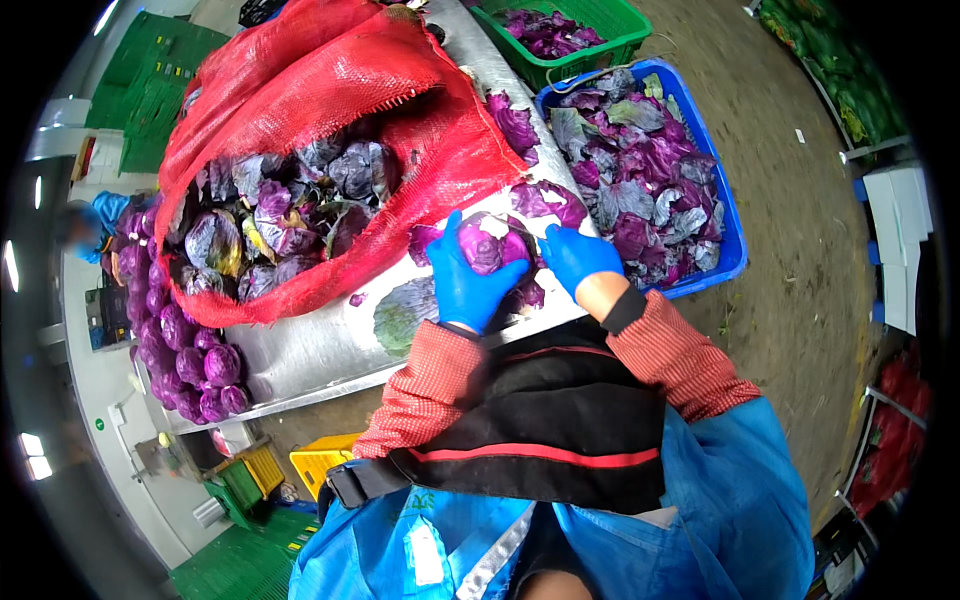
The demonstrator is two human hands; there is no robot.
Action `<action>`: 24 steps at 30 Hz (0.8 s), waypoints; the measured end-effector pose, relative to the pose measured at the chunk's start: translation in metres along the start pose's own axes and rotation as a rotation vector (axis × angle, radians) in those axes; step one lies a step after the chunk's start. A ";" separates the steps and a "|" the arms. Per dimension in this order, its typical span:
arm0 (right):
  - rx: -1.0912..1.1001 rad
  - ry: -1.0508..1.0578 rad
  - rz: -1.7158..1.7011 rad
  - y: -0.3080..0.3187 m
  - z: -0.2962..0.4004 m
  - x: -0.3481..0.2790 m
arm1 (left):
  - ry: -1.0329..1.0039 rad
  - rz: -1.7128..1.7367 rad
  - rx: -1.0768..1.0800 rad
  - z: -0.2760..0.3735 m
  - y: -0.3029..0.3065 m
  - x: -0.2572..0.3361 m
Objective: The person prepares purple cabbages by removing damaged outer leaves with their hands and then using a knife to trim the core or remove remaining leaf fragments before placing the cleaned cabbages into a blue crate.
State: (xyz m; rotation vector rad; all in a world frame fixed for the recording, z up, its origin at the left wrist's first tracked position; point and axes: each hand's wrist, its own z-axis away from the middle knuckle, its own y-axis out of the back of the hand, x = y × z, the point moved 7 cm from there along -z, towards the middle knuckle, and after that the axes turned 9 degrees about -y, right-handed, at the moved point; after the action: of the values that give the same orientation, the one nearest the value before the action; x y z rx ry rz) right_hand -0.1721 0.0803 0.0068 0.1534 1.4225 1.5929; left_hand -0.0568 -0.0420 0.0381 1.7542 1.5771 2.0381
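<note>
A peeled red cabbage head (491, 247) rests on the metal table in front of me. My left hand (469, 281), in a blue glove, grips it from the left and near side, thumb and fingers spread around it. Just right of the head, my gloved right hand (577, 259) is curled around what looks like a small knife (519, 225); its handle is hidden in the fist. Loose purple leaves (551, 204) lie behind and around the head. A large grey-green outer leaf (406, 316) lies left of my left hand.
A red mesh sack (465, 154) gapes open, showing untrimmed cabbages (212, 244). Trimmed heads (191, 364) are piled at the table's left end. Right of the table stand a blue crate (731, 225) of leaves and a green crate (630, 37). A person (105, 217) is at far left.
</note>
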 end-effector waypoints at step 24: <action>0.117 0.109 -0.037 0.008 -0.012 -0.010 | 0.017 0.030 0.040 -0.002 0.002 0.007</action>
State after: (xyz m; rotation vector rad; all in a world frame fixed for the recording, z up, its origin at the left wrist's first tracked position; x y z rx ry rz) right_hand -0.1794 0.0662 0.0145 0.1090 1.5949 1.5075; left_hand -0.0602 -0.0405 0.0447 1.7889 1.6175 2.0546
